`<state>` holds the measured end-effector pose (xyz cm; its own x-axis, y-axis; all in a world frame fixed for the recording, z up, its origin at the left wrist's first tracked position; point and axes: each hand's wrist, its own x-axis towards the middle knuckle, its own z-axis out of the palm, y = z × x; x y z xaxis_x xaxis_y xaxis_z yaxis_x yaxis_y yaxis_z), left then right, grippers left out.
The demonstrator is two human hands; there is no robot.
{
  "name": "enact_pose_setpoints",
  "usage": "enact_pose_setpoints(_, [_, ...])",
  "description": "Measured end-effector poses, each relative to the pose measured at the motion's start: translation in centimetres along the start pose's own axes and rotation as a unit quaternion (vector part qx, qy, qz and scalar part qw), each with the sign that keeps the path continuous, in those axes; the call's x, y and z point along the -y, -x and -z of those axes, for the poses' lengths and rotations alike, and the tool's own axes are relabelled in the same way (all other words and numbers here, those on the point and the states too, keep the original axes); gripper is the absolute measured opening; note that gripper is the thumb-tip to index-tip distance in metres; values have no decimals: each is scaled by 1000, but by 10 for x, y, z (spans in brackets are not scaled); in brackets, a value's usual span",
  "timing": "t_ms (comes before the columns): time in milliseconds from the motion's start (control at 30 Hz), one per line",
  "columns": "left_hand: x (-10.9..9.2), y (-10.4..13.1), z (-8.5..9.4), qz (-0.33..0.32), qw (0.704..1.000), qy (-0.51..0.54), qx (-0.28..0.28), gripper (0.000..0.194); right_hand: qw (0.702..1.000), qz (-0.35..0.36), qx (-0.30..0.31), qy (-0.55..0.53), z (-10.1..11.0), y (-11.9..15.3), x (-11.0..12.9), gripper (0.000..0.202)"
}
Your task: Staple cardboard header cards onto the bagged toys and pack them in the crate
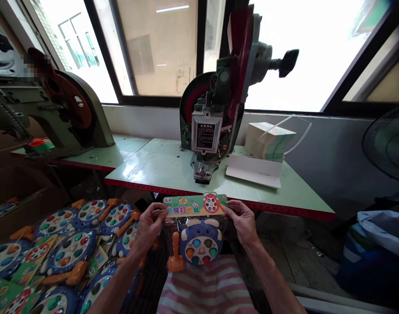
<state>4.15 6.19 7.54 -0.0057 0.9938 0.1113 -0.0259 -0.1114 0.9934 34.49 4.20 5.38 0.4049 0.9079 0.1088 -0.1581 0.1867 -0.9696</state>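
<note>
A green printed header card (pixel 189 206) tops a clear bag that holds a round blue toy (pixel 202 244) with coloured knobs and an orange hammer (pixel 175 257). My left hand (pixel 151 222) pinches the card's left end, and my right hand (pixel 243 220) pinches its right end. The bag hangs down over my striped clothing, in front of the table's red edge. Just beyond the card stands a red and green machine (pixel 207 131), its lower head above the tabletop and apart from the card.
On the green table (pixel 153 161), a stack of cards (pixel 267 139) stands behind a white open box (pixel 254 171). Many bagged toys (pixel 71 250) lie at lower left. Another machine (pixel 71 109) is at left; a blue bin (pixel 366 261) and fan (pixel 389 144) are at right.
</note>
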Motion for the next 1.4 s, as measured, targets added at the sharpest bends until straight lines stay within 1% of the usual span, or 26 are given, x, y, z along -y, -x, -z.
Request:
enact_pose_setpoints(67, [-4, -16, -15, -27, 1000, -10, 12, 35, 1000, 8, -17, -12, 10, -12, 8, 41])
enact_pose_setpoints(167, [-13, -49, -40, -64, 997, -21, 41, 35, 998, 21, -37, -42, 24, -37, 20, 44])
enact_pose_setpoints(267, [-22, -88, -66, -70, 996, -6, 61, 38, 996, 28, -54, -59, 32, -67, 30, 47])
enact_pose_setpoints(367, [-26, -127, -90, -72, 995, 10, 71, 39, 995, 30, -77, -58, 35, -96, 37, 50])
enact_pose_setpoints(467, [-27, -158, -107, -76, 994, 21, 77, 38, 993, 34, -98, -57, 36, -120, 41, 50])
enact_pose_setpoints(567, [-27, -176, -116, -84, 992, 30, 84, 34, 993, 43, -99, -54, 37, -137, 42, 49])
enact_pose_setpoints(700, [-27, -185, -121, -87, 992, 38, 79, 33, 993, 42, -98, -47, 39, -150, 42, 47])
enact_pose_setpoints(867, [-24, -190, -122, -81, 993, 42, 69, 33, 993, 31, -104, -36, 40, -157, 40, 47])
enact_pose_setpoints(1133, [-22, -189, -123, -87, 992, 65, 69, 33, 993, 20, -110, -41, 38, -160, 40, 47])
enact_pose_setpoints(1400, [-20, -188, -124, -87, 991, 78, 65, 34, 993, 25, -100, -53, 37, -165, 48, 44])
